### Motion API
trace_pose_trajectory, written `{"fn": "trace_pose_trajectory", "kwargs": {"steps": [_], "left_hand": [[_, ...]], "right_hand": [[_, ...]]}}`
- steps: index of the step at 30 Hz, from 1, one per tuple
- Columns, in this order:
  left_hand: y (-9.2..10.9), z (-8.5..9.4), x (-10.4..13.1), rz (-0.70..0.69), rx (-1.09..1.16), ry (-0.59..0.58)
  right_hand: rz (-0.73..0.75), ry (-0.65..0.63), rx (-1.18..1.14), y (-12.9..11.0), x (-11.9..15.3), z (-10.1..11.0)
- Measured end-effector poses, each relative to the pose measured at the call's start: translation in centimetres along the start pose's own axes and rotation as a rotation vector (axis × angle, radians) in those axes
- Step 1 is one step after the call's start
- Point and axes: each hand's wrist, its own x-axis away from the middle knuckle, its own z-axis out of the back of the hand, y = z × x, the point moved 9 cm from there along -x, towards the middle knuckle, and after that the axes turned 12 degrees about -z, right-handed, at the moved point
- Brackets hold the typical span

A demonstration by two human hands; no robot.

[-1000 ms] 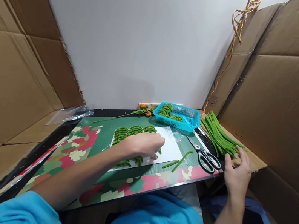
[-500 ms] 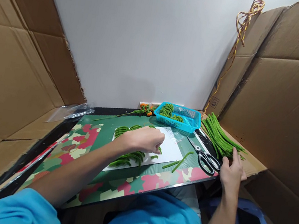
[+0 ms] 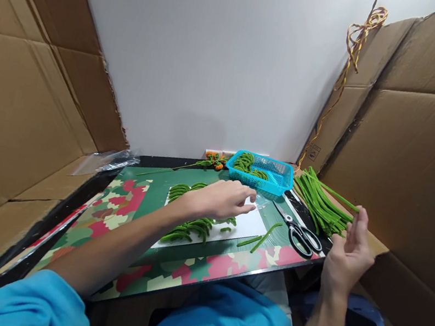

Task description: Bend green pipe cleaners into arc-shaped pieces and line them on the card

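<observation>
At the table's right side, my right hand (image 3: 350,255) is closed in a pinch on the end of one green pipe cleaner (image 3: 337,195), which slopes up and left above a bundle of long green pipe cleaners (image 3: 317,202). Over a white sheet (image 3: 253,224), my left hand (image 3: 232,200) hovers with its thumb and fingers apart, holding nothing. Rows of short, curved green pieces (image 3: 200,228) lie on the sheet, partly hidden by my left hand and forearm. Two straight green pieces (image 3: 260,241) rest just right of it. Black-handled scissors (image 3: 300,238) lie between them and the bundle.
A blue plastic basket (image 3: 280,185) at the back holds more curved green pieces. Left of it is a stem with orange flowers (image 3: 215,160). Cardboard walls (image 3: 424,147) stand at both sides, and a crumpled clear plastic bag (image 3: 113,159) lies at the left.
My right hand has lifted off the bundle's near end, now gripping one pipe cleaner raised out of it. The left hand has shifted slightly right, and its curled fingers have opened.
</observation>
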Motion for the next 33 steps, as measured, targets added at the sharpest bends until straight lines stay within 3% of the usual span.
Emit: {"fn": "trace_pose_trajectory", "kwargs": {"steps": [3,7,10,14,18,25,28,33], "left_hand": [[0.2,0.2,-0.4,-0.034,0.272,0.082],[-0.3,0.0,-0.9,0.043,0.88,0.168],[-1.3,1.1,-0.9,0.107,1.12,0.352],[-3.4,3.1,0.0,0.189,1.126,0.645],[-4.7,4.4,1.0,0.193,1.107,0.843],[-4.6,5.7,1.7,0.07,1.161,1.056],[-4.1,6.2,1.9,0.005,1.16,1.118],[-3.4,6.2,1.6,-0.073,1.197,1.089]], "right_hand": [[0.048,-0.045,-0.165,-1.9,0.6,-0.5],[0.031,-0.179,-0.347,-3.1,1.5,-1.5],[-0.018,-0.328,-0.372,-3.2,2.2,-2.9],[-0.051,-0.436,-0.378,-2.9,2.7,-4.1],[-0.073,-0.344,-0.369,-2.4,2.2,-3.6],[-0.188,-0.088,-0.326,-0.8,1.0,-1.6],[-0.262,-0.064,-0.295,0.1,0.8,-1.4],[-0.256,-0.109,-0.201,0.1,0.9,-2.0]]}}
